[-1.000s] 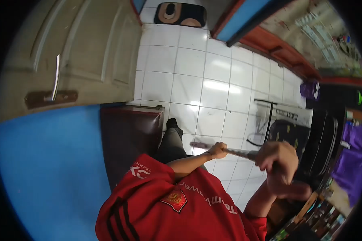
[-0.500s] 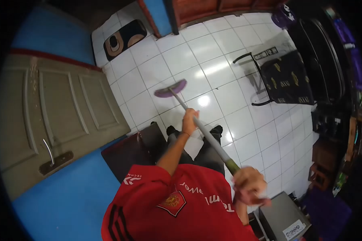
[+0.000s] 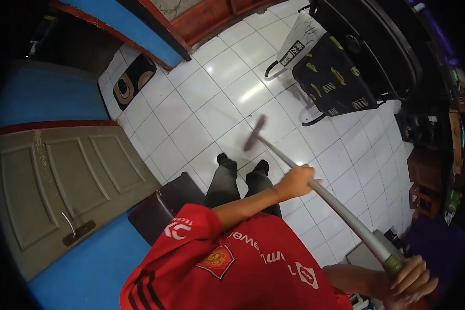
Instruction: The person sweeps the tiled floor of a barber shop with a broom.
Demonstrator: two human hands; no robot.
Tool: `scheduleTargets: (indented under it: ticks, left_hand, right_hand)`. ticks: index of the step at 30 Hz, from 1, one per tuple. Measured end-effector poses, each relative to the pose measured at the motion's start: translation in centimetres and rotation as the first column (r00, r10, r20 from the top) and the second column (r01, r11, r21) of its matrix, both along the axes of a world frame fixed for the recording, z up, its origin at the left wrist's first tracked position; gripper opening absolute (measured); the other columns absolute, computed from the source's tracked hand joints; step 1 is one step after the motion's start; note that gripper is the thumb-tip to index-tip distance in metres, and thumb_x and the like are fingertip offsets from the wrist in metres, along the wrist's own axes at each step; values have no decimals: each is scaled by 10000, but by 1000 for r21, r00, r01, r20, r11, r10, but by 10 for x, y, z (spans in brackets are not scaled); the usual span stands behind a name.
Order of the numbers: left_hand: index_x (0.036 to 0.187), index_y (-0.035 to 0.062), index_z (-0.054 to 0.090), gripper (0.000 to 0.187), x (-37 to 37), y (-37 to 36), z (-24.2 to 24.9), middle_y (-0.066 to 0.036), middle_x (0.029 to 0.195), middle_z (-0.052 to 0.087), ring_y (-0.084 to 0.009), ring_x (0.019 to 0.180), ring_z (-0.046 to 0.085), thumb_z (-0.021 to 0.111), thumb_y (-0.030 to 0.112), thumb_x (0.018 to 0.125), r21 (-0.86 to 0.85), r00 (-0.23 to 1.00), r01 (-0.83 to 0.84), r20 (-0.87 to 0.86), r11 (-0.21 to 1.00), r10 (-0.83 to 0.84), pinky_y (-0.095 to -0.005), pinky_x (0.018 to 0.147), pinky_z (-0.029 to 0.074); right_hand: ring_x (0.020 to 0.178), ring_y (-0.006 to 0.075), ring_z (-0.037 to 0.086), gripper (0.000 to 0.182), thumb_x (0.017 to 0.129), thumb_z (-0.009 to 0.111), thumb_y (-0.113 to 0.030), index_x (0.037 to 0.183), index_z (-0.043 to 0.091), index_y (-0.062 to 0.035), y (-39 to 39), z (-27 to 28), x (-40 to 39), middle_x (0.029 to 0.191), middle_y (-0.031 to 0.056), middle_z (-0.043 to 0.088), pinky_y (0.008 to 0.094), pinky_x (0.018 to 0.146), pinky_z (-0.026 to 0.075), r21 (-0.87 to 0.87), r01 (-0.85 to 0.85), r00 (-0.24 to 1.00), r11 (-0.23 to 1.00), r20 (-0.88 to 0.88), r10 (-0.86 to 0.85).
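Now both hands' grips close on the broom (image 3: 315, 182): left hand (image 3: 296, 182) mid-handle, right hand (image 3: 411, 281) at its top.

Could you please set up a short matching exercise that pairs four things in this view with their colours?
Things:
1. broom held in the hands
2. door
3. shirt
4. floor tiles

Colours:
a. white
b. red
c. grey handle, purple head
d. beige

Pairs: 1-c, 2-d, 3-b, 4-a. The left hand grips the handle midway and the right hand grips its top end.
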State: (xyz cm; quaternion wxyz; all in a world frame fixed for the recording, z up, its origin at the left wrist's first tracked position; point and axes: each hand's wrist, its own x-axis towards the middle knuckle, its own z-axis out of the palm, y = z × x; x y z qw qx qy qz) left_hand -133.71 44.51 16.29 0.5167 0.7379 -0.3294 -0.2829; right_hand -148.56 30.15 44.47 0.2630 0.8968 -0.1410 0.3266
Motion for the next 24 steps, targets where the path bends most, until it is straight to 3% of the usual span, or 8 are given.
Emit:
scheduleTargets:
  ticks: [1,2,3,4,6,8,16,24]
  left_hand:
    - [659,6,488,313,-5,-16,-14,-154,717,519,-349,664,519,607,253,810,-51,999,26,-45,998,-28,-405,606,421]
    - [663,7,491,305,-7,-31,-31,-154,727,523,-351,670,521,605,249,809,-79,996,60,-64,995,-65,-406,611,424]
    - [666,8,495,297,-8,-42,-44,-153,737,527,-353,675,524,604,245,808,-106,992,89,-83,990,-98,-408,616,427]
    - [666,8,495,297,-4,-49,-48,-153,737,527,-353,675,524,604,245,808,-102,993,75,-83,992,-83,-408,616,427]
    - [676,-10,516,255,2,-53,-58,-196,791,539,-376,763,540,605,201,790,-38,975,136,-175,990,-140,-425,677,441]
    - [697,-7,523,229,15,-44,-73,-192,825,541,-385,794,544,599,188,790,-5,969,131,-210,991,-129,-435,705,447]
    - [750,9,511,186,106,81,-161,-197,851,527,-392,796,538,584,178,781,115,981,-191,4,975,192,-449,689,445]
    - [776,12,514,133,194,135,-155,-197,856,528,-387,775,553,577,128,780,334,872,-490,204,805,446,-453,671,450]
  right_hand:
    - [393,118,359,314,782,579,-324,710,434,-55,2,3,8,461,-6,353,277,454,387,-439,154,973,885,-90,-214]
    - [383,135,372,307,801,523,-308,693,439,-33,19,1,37,464,14,372,288,427,384,166,-255,967,953,37,253]
    - [374,152,385,316,820,468,-291,675,445,-12,38,-3,66,468,34,390,298,401,381,599,-635,763,489,387,517]
    - [364,170,398,340,839,412,-275,658,450,10,49,-8,84,471,55,408,309,374,377,612,-752,485,-244,765,423]
    - [342,182,414,210,764,469,-132,619,441,17,49,-21,87,456,78,417,326,350,405,676,-686,551,-269,725,414]
    - [379,108,378,231,803,511,-213,645,431,-66,52,-39,78,430,-9,356,273,435,418,688,-715,643,-119,716,271]
    - [333,99,387,143,736,476,-150,662,435,-34,84,-133,144,395,-1,396,242,341,391,444,-697,572,-562,818,-62]
    - [349,104,319,146,755,458,-184,715,417,-50,106,-172,219,428,0,356,247,363,271,389,-748,580,-537,777,-245]
